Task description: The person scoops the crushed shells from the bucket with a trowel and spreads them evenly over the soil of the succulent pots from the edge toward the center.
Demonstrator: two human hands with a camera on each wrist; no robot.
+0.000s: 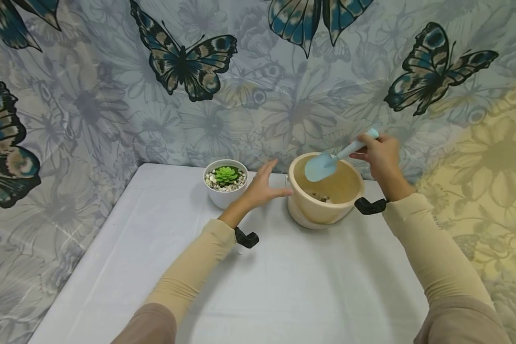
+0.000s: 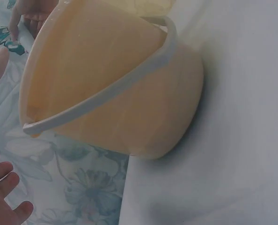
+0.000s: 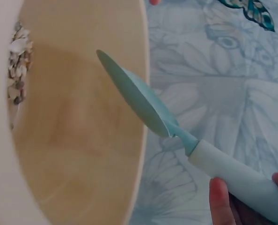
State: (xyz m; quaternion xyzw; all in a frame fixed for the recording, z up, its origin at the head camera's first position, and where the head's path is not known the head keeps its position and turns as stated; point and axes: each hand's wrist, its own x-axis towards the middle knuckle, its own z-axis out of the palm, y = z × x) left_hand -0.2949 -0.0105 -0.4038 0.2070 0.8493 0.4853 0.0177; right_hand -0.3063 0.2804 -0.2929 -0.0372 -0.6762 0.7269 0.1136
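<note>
My right hand (image 1: pixel 381 155) grips the handle of a light blue hand trowel (image 1: pixel 322 166). The trowel's blade hangs over the mouth of a cream plastic bucket (image 1: pixel 311 210). Small mixed pebbles (image 3: pixel 20 65) lie at the bucket's bottom in the right wrist view. My left hand (image 1: pixel 260 188) is spread between the bucket and a white potted succulent (image 1: pixel 225 176), thumb toward the bucket's rim. In the left wrist view its fingers (image 2: pixel 8 183) are apart and hold nothing. The bucket's pale handle (image 2: pixel 101 96) hangs down along its side.
A white cloth covers the table (image 1: pixel 301 286). Behind it hangs a butterfly-and-flower patterned backdrop (image 1: pixel 241 119), close to the bucket and the pot. White and dark pebbles surround the succulent in its pot.
</note>
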